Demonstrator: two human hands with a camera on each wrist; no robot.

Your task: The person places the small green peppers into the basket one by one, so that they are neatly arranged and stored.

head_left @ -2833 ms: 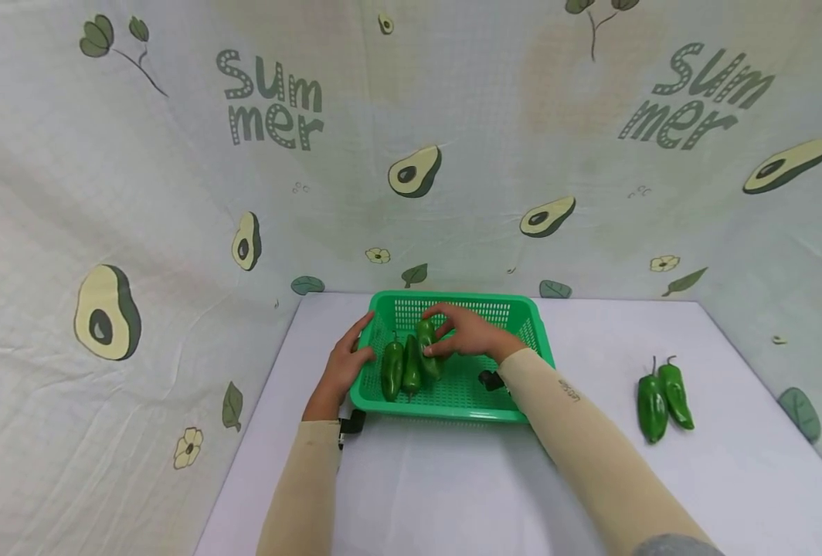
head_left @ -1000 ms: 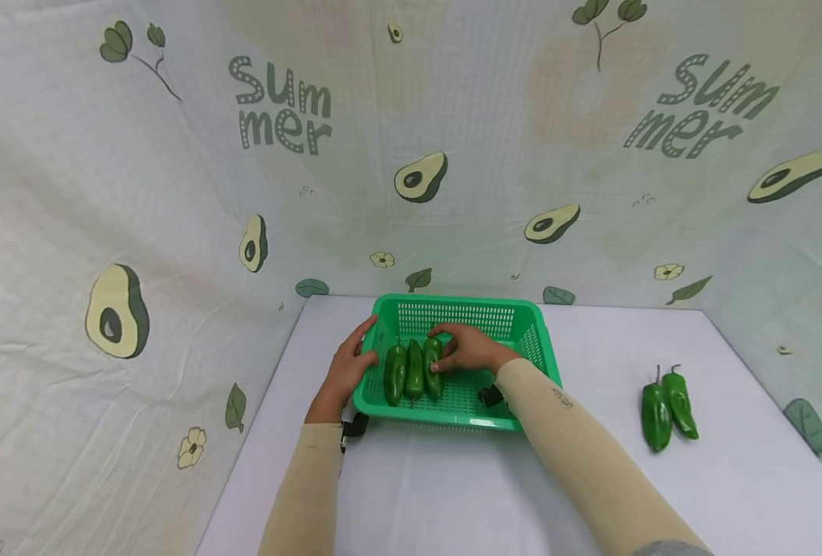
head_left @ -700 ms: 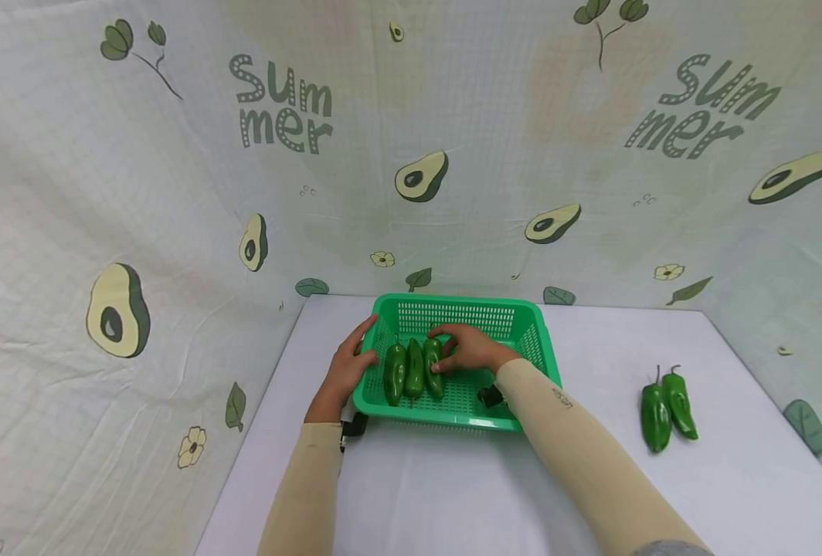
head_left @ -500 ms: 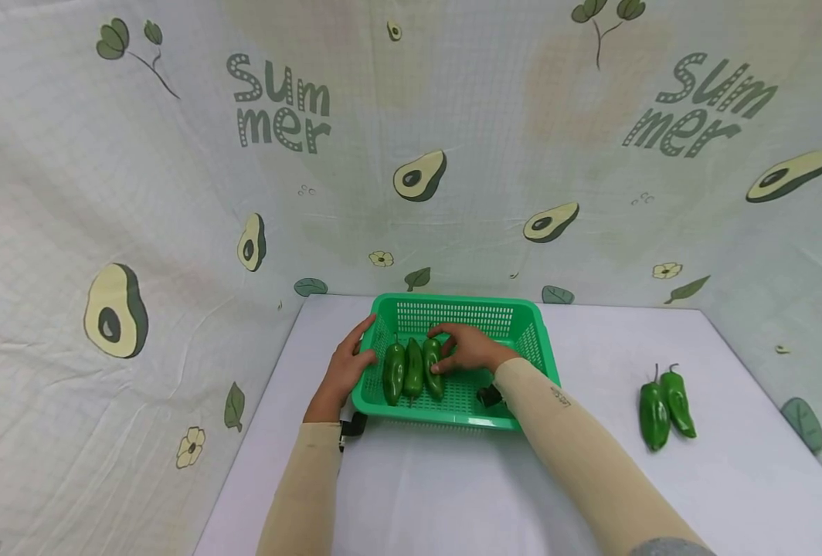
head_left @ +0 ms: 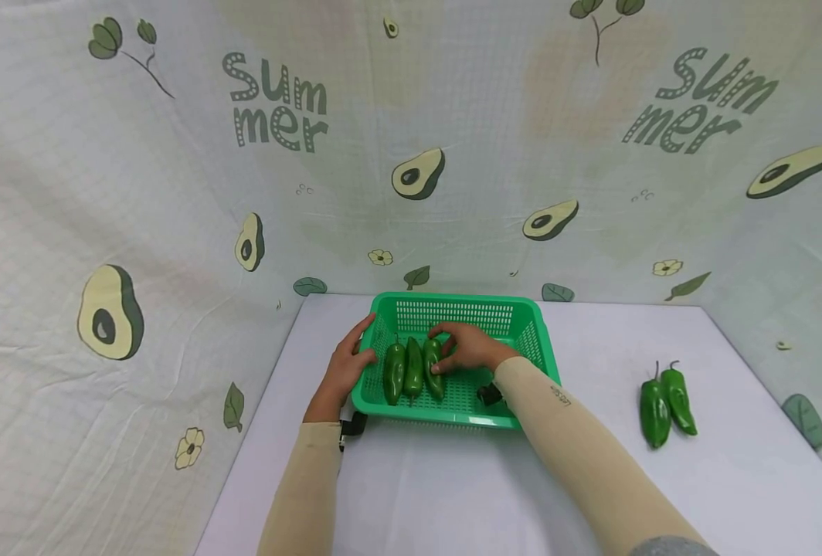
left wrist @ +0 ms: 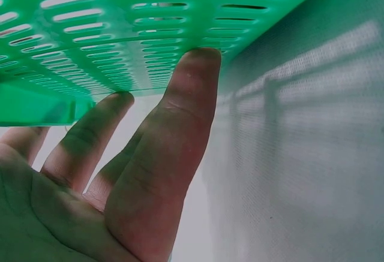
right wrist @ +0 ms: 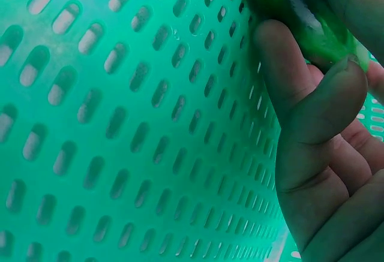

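Note:
A green plastic basket (head_left: 446, 421) with slotted walls stands on the table. Three glossy green chili peppers lie side by side in its left half. My right hand (head_left: 472, 349) reaches in from the right and holds the rightmost chili pepper (head_left: 435, 386) between thumb and fingers. To its left lie the middle chili pepper (head_left: 413, 374) and the leftmost chili pepper (head_left: 394, 374). At the basket's left end is my left hand (head_left: 344, 371), its fairly straight fingers touching the wall and rim. In the left wrist view, those fingertips (left wrist: 201, 61) meet the outer slotted wall.
Two more chili peppers, a wider one (head_left: 654, 413) and a slimmer one (head_left: 678, 400), lie close together on the white table (head_left: 439, 494) to the right. An avocado-print cloth (head_left: 480, 232) rises behind the table and along both sides.
My right hand has brought its chili pepper down and nearer, lining it up beside the other two in the basket. During the last second both hands keep still.

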